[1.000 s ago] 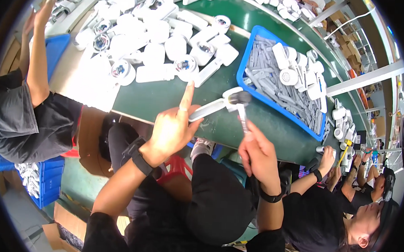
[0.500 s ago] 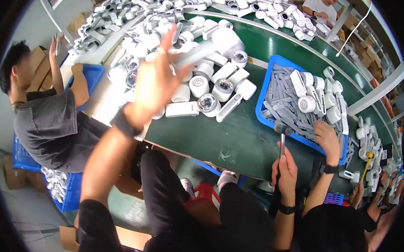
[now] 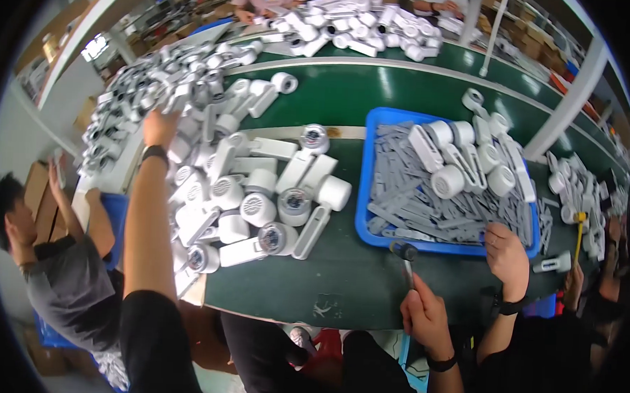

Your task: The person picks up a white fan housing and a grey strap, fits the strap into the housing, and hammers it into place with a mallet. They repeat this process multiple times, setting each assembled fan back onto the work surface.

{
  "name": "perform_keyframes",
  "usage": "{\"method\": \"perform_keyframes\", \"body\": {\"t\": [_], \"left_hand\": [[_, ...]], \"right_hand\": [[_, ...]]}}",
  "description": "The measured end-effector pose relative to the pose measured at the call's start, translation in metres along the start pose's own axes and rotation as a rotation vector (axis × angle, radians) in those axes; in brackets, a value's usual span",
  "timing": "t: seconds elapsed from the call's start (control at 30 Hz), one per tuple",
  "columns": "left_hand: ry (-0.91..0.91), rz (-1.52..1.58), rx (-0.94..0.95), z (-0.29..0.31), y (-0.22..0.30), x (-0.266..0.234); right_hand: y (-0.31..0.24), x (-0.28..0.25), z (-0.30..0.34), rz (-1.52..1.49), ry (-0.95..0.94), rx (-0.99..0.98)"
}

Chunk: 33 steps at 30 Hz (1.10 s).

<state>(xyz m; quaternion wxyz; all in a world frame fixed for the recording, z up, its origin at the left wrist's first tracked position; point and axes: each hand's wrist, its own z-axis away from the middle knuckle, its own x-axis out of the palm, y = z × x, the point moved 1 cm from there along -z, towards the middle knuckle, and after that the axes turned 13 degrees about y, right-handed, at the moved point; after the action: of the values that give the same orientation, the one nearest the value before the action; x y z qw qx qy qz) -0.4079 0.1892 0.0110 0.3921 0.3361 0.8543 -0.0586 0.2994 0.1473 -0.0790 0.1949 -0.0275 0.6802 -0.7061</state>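
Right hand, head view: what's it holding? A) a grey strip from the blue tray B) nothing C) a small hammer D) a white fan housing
C: the right hand is closed round the handle of a small hammer, whose dark head stands over the green table just below the blue tray.

The left hand point(image 3: 160, 128) is reaching into the pile of white housings point(image 3: 211, 157), and its fingers are being hidden among them. The right hand point(image 3: 426, 315) is covering most of the small hammer point(image 3: 404, 253), leaving only its dark head showing. Right of that hand, the neighbouring person's body is being cut off by the dark rim.
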Motion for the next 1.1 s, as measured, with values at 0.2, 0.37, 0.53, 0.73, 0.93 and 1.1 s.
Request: {"method": "perform_keyframes", "body": {"t": [0.2,0.37,0.53,0.73,0.93,1.1], "left_hand": [[0.054,0.341,0.384,0.04,0.063,-0.066],[-0.567,0.727,0.514,0.196,0.243,-0.202],[-0.289,0.927,1.05,0.263,0.34,-0.196],[-0.256,0.883,1.128,0.282,0.438,-0.121],[0.005,0.5,1.486,0.249,0.432,-0.139],[-0.093,0.787,0.899,0.255,0.35,-0.232]], "right_hand": [[0.004,0.001,-0.006,0.085,-0.035,-0.196],[0.014,-0.013,0.002,-0.1,0.073,0.069],[0.01,-0.003,0.004,-0.24,0.12,0.108],[0.012,0.005,0.0,-0.1,0.201,-0.035],[0.016,-0.001,-0.002,-0.028,0.22,-0.12],[0.017,-0.016,0.001,-0.219,0.173,0.01]]}}
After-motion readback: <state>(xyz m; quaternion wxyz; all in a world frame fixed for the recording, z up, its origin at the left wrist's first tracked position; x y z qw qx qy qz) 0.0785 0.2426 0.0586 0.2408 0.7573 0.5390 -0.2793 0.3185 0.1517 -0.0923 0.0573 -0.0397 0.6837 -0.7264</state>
